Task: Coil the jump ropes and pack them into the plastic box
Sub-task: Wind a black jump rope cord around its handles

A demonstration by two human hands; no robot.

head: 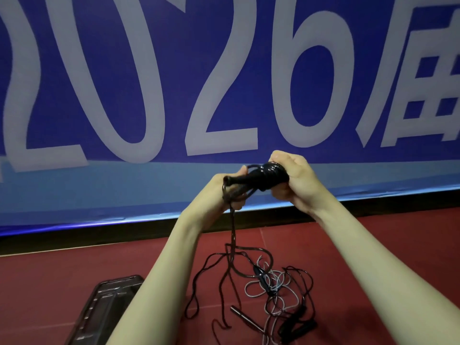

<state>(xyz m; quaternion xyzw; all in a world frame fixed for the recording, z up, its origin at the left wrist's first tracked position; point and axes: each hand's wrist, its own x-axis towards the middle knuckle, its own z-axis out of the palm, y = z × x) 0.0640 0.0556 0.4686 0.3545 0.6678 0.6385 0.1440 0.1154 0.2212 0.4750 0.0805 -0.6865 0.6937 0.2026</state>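
Observation:
A black jump rope (263,176) is held up in front of me, its cord wound in several turns round the black handles. My right hand (296,180) grips the wound end. My left hand (224,192) pinches the loose cord beside the handle tips, and that cord hangs down to the floor. Below lies a tangle of other jump ropes (271,287), black and grey-white cords with black handles. The dark clear plastic box (99,312) lies at the lower left, partly hidden behind my left forearm.
A large blue banner (174,95) with white figures stands upright right behind my hands. Under it runs a black strip, then red floor (49,270) where the box and ropes lie.

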